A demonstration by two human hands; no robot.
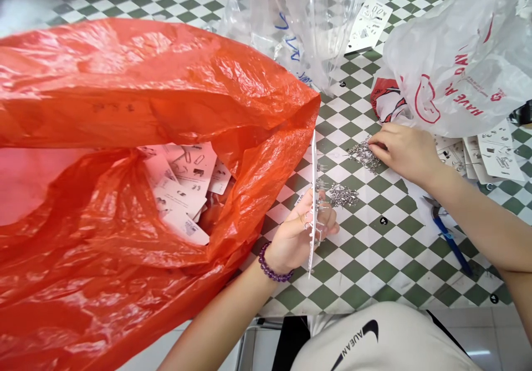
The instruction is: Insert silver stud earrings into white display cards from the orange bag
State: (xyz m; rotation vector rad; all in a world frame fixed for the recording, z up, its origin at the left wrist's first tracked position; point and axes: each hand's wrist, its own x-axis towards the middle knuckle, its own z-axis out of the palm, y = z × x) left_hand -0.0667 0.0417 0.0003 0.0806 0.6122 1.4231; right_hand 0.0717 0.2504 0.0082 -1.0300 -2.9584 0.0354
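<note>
On the green-and-white checked tabletop (376,260), L hand (291,238) holds a thin white card (312,205) up on edge, approx upright, w/ rows of small metal fittings (319,207) sticking out from it. Fingers (328,221) curl round the far side of the card & the thumb looks pressed to it, so the grip reads as a pinch on the card, tho the exact contact is partly hidden. Card looks light & a bit flexible, prob best held by a bare edge, away from the fittings, which could snag or work loose if it bends. R hand (405,152) is further right, fingers close together, tips down on a loose heap of metal fittings (363,155); can't tell if they're pinching any or just resting there. Second small heap (343,195) sits just beside the card, between both hands. Those bits look light, slippery & prone to tangling, so fingertips likely work better than a full grab. Orange plastic bag (124,72) fills the left, mouth open w/ printed cards (183,188) inside. White plastic bag w/ red print (453,61) is top right, stack of printed cards (496,152) just past R hand, blue-handled scissors (451,238) below R forearm (469,221), purple bead bracelet (274,263) on L wrist.
</note>
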